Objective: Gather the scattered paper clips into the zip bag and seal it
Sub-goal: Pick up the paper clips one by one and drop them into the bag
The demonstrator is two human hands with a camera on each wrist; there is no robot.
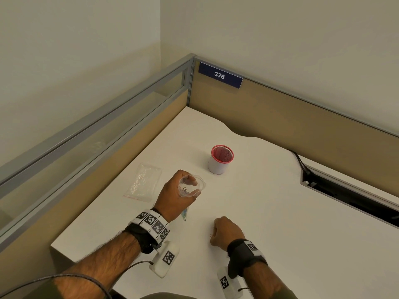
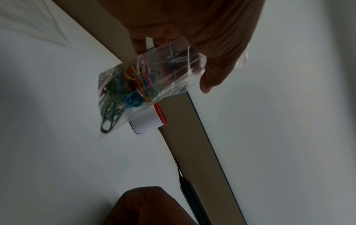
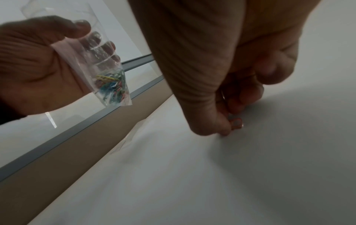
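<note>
My left hand (image 1: 189, 186) holds a clear zip bag (image 1: 202, 184) above the white table (image 1: 269, 212), thumb and fingers keeping its mouth open upward. Several coloured paper clips (image 2: 133, 86) lie bunched in the bag's (image 2: 173, 68) lower end, also visible in the right wrist view as paper clips (image 3: 111, 86). My right hand (image 1: 213, 235) is down on the table near the front, fingers curled, pinching a small paper clip (image 1: 211, 235) against the surface. In the right wrist view its fingertips (image 3: 236, 123) press on the tabletop.
A white cup with a red rim (image 1: 220, 160) stands behind the bag. A second, flat clear zip bag (image 1: 143, 182) lies by the left partition. A cable slot (image 1: 345, 190) with a black cord cuts into the table at the right.
</note>
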